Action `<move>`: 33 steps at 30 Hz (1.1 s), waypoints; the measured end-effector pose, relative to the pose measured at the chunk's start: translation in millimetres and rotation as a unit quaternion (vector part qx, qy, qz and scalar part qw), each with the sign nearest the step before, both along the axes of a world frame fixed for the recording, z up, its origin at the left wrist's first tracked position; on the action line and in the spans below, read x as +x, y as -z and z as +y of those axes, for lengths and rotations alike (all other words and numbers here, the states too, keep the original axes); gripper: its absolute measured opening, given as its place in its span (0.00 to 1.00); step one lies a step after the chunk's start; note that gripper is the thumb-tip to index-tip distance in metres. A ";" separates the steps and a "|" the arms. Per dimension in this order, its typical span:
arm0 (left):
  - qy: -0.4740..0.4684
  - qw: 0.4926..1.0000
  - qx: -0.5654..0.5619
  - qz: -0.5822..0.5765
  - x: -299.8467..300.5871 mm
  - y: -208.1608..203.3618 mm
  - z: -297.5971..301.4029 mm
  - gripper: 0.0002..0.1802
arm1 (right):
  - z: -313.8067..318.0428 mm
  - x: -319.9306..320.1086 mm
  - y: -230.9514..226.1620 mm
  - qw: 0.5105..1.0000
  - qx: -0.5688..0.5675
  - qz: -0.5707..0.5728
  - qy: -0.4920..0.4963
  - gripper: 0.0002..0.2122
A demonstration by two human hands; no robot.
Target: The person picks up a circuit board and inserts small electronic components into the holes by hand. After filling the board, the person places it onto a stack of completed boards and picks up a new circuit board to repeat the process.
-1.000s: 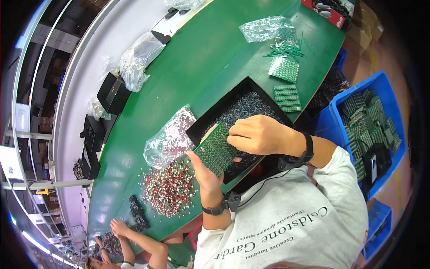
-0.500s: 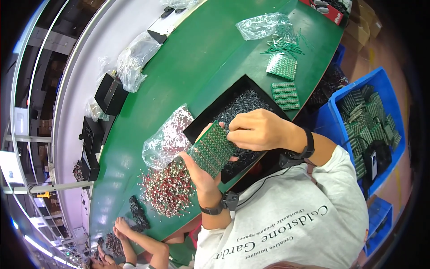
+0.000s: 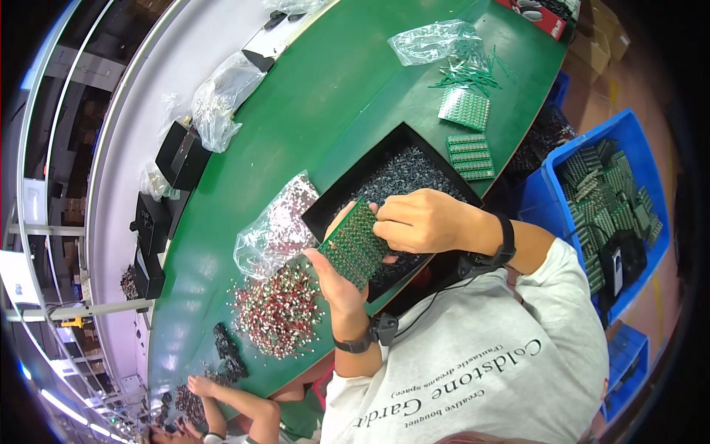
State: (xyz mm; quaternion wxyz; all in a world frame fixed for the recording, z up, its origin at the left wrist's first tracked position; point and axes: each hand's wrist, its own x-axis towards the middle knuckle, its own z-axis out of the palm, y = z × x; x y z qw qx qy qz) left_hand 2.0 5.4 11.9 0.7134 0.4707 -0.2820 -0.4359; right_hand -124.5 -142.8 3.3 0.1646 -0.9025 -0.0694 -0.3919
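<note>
My left hand (image 3: 334, 275) holds a green circuit board (image 3: 353, 248) up over the near corner of a black tray (image 3: 347, 191) of small dark parts. My right hand (image 3: 423, 220) rests on the board's upper right edge, its fingertips pinched against the board; whether a part sits between them is too small to tell. A loose heap of red and white components (image 3: 279, 311) lies on the green table (image 3: 325, 96) left of my left hand, beside a clear bag (image 3: 275, 229) of the same parts.
Two more green boards (image 3: 466, 109) (image 3: 471, 157) and loose green strips (image 3: 466, 74) lie right of the tray. A blue bin (image 3: 614, 214) of boards stands at the right. Clear bags and black boxes line the table's far edge. Another person's arms (image 3: 237, 403) work lower left.
The board in my left hand has shifted slightly right and lower, and my right hand has stayed on its edge. Nothing else has moved.
</note>
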 end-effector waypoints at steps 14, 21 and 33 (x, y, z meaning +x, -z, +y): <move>-0.016 1.000 0.016 0.018 4.3 -2.0 -0.4 0.54 | -5.3 1.7 -8.3 0.996 0.071 -0.055 -0.014 0.10; 0.003 1.000 -0.002 0.017 3.7 1.3 -1.3 0.53 | -3.4 -1.1 -11.5 0.996 0.071 -0.039 -0.025 0.11; -0.036 0.998 0.017 -0.052 2.1 4.6 -4.2 0.50 | -8.0 -2.0 -13.0 0.998 0.042 -0.035 -0.037 0.10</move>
